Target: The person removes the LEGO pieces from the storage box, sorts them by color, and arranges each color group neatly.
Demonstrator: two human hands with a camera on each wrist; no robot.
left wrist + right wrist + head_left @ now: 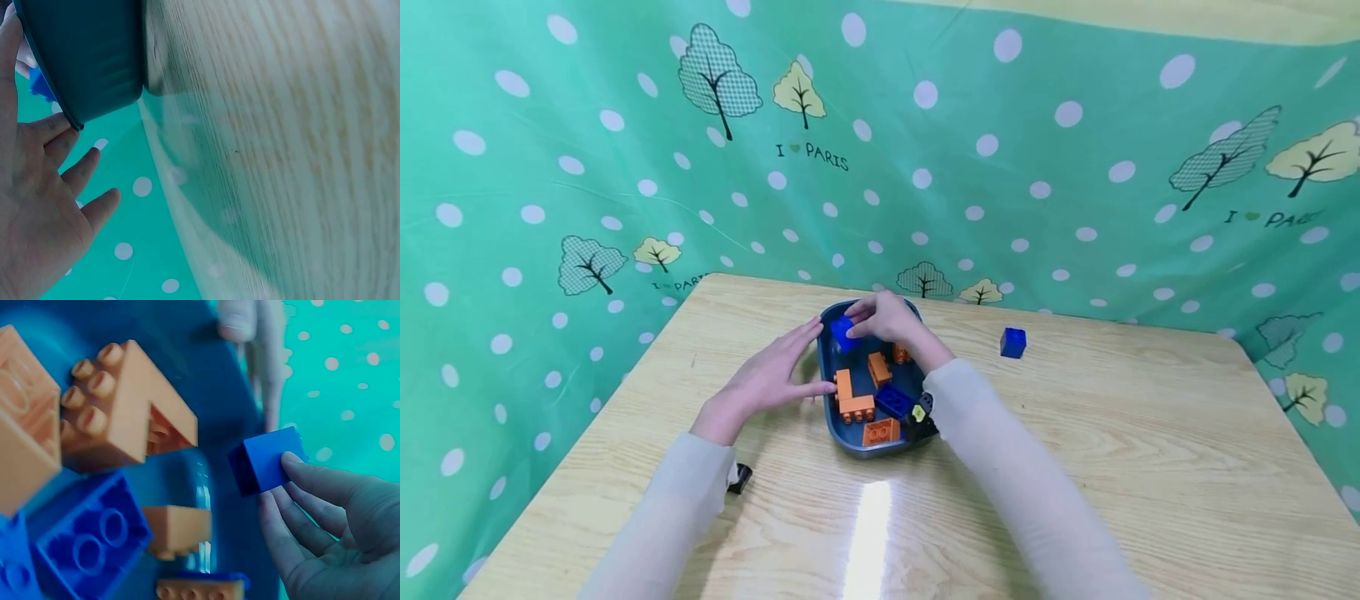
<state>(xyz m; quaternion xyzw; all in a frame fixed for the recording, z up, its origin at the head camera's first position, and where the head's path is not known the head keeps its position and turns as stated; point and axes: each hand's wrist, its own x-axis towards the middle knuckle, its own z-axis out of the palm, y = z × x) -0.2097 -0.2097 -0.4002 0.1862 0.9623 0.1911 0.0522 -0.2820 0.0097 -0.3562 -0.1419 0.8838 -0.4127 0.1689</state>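
A dark blue tray (868,452) stands on the table. My right hand (891,321) pinches a small blue brick (272,459) between thumb and fingertips, over the tray's far end. My left hand (767,375) is at the tray's left side, fingers straight and spread, touching the rim; the left wrist view shows its palm beside the tray wall (94,56). Inside the tray lie several orange bricks, among them a studded orange brick (125,406) and a tipped orange brick (882,431), plus an upturned blue brick (94,544). My right sleeve partly hides the tray's right side.
Another blue brick (1013,342) sits on the table right of the tray. A small black object (741,478) shows by my left cuff. In the tray's near right corner is a dark piece with a yellow-green part (918,412). A green dotted curtain (1037,233) hangs behind.
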